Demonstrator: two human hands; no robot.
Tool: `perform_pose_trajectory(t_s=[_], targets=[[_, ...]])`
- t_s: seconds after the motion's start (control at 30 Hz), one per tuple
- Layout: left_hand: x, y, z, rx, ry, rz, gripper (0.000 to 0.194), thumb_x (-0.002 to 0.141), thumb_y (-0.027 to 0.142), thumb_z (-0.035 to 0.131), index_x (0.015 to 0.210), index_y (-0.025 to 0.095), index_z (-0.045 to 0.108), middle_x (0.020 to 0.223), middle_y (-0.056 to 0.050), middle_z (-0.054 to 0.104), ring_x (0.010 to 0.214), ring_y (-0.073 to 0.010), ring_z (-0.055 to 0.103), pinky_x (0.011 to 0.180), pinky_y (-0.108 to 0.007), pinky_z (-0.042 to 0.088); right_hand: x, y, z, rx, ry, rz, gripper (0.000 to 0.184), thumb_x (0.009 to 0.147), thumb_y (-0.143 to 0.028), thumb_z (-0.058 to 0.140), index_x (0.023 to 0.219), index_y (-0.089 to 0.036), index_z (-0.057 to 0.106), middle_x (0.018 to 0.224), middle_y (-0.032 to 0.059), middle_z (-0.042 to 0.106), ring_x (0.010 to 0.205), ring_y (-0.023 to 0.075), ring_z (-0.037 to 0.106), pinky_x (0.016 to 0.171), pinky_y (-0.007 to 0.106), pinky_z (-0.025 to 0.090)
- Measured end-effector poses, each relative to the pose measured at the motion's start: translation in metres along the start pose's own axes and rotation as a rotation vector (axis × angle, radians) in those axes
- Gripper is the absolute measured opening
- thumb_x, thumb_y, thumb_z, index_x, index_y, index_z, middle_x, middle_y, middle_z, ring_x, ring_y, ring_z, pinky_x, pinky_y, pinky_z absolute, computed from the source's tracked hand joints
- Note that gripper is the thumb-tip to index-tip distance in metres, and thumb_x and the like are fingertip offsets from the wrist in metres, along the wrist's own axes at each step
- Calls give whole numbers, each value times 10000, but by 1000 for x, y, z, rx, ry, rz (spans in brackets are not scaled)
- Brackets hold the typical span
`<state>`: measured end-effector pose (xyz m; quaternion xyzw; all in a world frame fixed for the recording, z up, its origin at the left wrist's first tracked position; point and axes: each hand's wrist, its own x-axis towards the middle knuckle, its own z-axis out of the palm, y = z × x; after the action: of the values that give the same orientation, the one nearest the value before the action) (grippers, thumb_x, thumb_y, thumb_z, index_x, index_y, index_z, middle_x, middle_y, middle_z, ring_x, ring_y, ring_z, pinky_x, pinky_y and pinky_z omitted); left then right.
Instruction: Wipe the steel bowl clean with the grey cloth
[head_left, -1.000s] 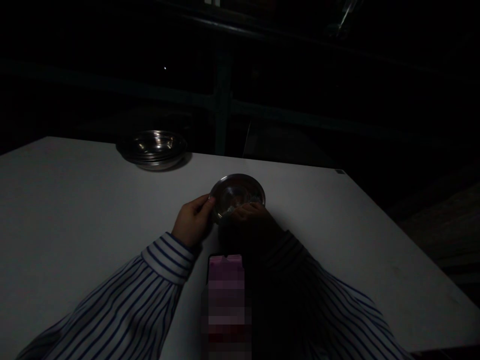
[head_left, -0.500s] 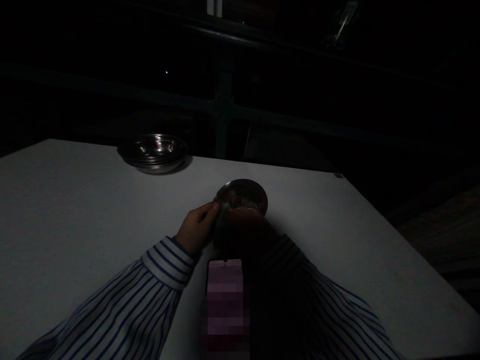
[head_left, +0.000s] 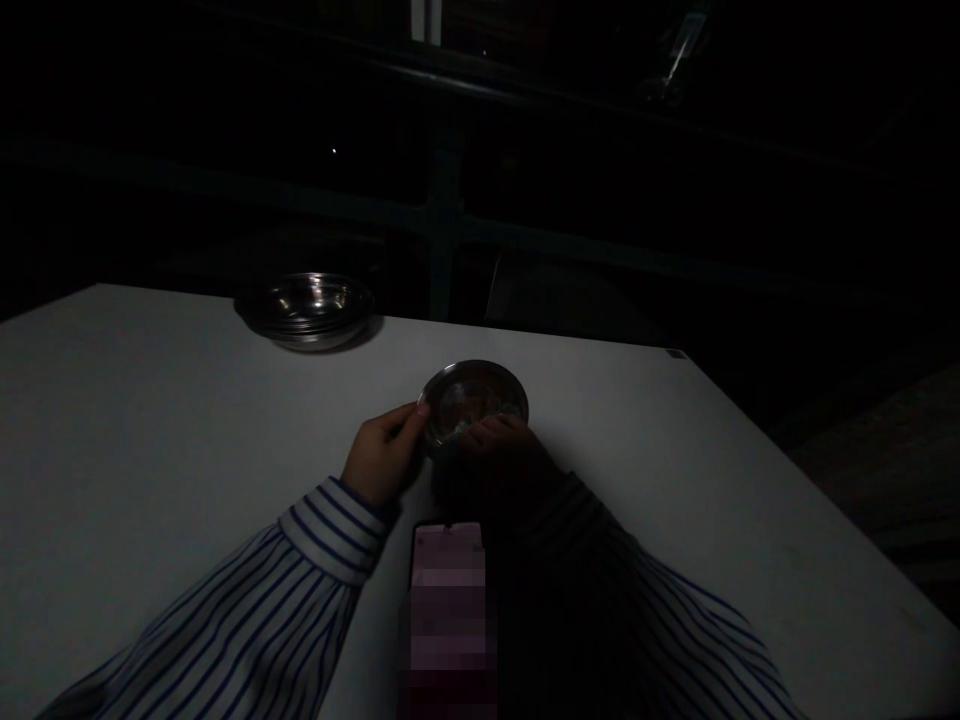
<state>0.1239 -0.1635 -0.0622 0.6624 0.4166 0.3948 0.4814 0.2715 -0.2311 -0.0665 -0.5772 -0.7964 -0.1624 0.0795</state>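
Observation:
A shiny metal bowl (head_left: 466,388) is tilted over the white table in the middle of the view. My left hand (head_left: 381,452) pinches its left rim, thumb on top. Inside the near part of the bowl is my right hand (head_left: 508,458), dark in shadow, with its fingers curled on a crumpled greyish cloth (head_left: 459,430). The cloth's exact kind is hard to make out in the low light. Bits of it show beside the fingers and below the bowl.
The white table (head_left: 225,420) fills the lower view. Several nested metal bowls (head_left: 319,342) stand at its far left edge. A phone (head_left: 448,590) with a lit, blurred screen lies between my forearms. Dark frame bars (head_left: 442,215) stand behind the table.
The bowl and my left hand have shifted slightly left, and more of the bowl's inside shows. My right hand has moved a little against the near inner side with the cloth.

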Motion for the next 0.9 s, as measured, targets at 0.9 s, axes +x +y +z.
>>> perform_pose_trajectory(t_s=[0.9], targets=[[-2, -5, 1, 88, -20, 11, 321, 787, 344, 454, 824, 128, 689, 678, -5, 663, 722, -163, 593, 649, -213, 447, 1, -5, 4, 79, 4, 14, 253, 894, -200, 335, 952, -167, 579, 942, 62, 642, 876, 169, 566, 804, 322, 354]])
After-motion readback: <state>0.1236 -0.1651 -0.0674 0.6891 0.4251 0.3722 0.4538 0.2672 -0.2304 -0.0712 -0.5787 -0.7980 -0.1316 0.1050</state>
